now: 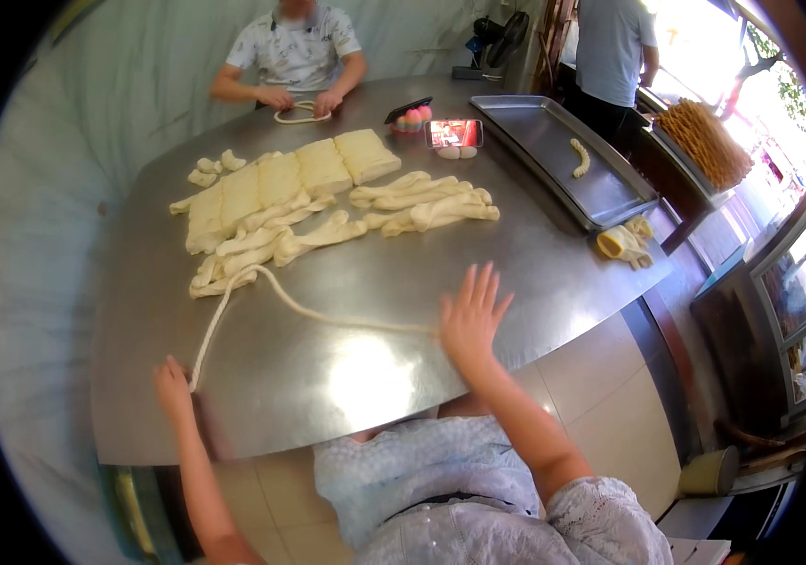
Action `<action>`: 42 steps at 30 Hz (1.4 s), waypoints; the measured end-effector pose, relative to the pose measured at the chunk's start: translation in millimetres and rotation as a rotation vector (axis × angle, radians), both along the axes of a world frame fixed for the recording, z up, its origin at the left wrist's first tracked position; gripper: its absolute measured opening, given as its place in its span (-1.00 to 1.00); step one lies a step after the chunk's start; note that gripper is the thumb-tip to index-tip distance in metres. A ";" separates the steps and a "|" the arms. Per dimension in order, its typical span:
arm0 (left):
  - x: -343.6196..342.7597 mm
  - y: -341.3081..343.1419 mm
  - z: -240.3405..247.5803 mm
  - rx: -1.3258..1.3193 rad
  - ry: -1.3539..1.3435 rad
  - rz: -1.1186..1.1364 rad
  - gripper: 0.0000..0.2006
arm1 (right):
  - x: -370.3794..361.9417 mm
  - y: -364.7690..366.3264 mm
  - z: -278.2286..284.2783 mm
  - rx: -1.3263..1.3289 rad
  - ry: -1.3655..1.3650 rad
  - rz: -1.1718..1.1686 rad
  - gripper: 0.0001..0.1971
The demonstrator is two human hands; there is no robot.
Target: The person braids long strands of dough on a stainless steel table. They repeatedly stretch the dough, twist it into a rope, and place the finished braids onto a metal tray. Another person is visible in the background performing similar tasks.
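A long rope of dough [328,318] runs across the steel table [281,414] between my hands, bending over near the dough pile. Its left part looks twisted. My right hand [469,320] lies open with fingers spread, its palm over the rope's right end. My left hand [173,388] is at the table's near left, beside the rope's other end; its fingers look stretched out and close together. Beyond the rope lie loose dough strips [318,237] and a slab of dough [281,179] cut into several blocks.
Across the table a person [295,52] handles a dough loop [301,113]. A metal tray [554,155] holds one twisted dough piece [579,158]. Nearby are a propped phone [454,134] and a crumpled yellowish cloth or glove [624,243]. Another person [615,52] stands near piled brown sticks [704,141].
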State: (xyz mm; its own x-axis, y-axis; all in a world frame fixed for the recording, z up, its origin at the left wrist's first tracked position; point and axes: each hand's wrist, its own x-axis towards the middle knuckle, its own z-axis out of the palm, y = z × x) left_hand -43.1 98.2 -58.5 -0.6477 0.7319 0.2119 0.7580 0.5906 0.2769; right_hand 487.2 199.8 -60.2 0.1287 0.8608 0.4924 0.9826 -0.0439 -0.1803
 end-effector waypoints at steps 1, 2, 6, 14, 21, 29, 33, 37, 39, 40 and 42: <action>-22.0 4.2 -21.7 -0.009 0.166 0.076 -0.59 | 3.6 22.1 5.4 0.081 -0.016 -0.051 -0.26; -30.1 7.3 -35.5 -0.019 0.323 0.141 -0.58 | 8.7 34.2 4.6 0.143 -0.001 0.021 -0.31; 49.6 -2.0 -35.6 -0.145 0.222 -0.047 -0.42 | 29.2 40.2 -10.9 -0.117 -0.131 0.276 -0.54; 204.7 -120.6 -24.9 -0.057 0.379 -0.353 -0.51 | -0.7 -48.4 5.7 0.151 0.078 0.674 -0.73; 178.3 -151.5 68.8 -0.044 -0.467 -0.392 -0.82 | 22.9 -56.7 44.9 -0.603 1.012 0.630 -0.78; -77.9 -122.6 191.1 1.078 -0.893 -0.448 -0.83 | 182.1 42.8 224.1 -0.322 1.081 0.940 -0.80; -277.5 -193.6 47.9 0.484 -0.678 -0.060 -0.82 | 275.5 98.2 106.0 -0.044 0.537 0.260 -0.76; -262.0 -186.5 -11.8 0.206 0.224 0.073 -0.78 | 391.4 76.6 62.9 0.230 0.325 -0.211 -0.70; -211.2 -120.8 3.1 0.622 -0.008 0.112 -0.77 | 445.7 60.3 107.4 0.319 0.287 -0.336 -0.67; -201.9 -106.3 13.8 0.822 -0.071 0.107 -0.77 | 453.6 64.8 111.3 0.345 0.293 -0.365 -0.66; -172.4 -78.8 19.7 0.981 -0.169 0.024 -0.77 | 445.6 72.4 102.6 0.378 0.284 -0.367 -0.64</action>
State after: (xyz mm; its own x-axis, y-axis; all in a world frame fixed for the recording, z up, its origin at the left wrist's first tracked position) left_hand -215.4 19.4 -38.7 -0.7375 0.2683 0.6198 0.6543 0.0566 0.7541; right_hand 932.8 272.2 42.4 0.5565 0.5066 0.6586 0.8262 -0.2532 -0.5033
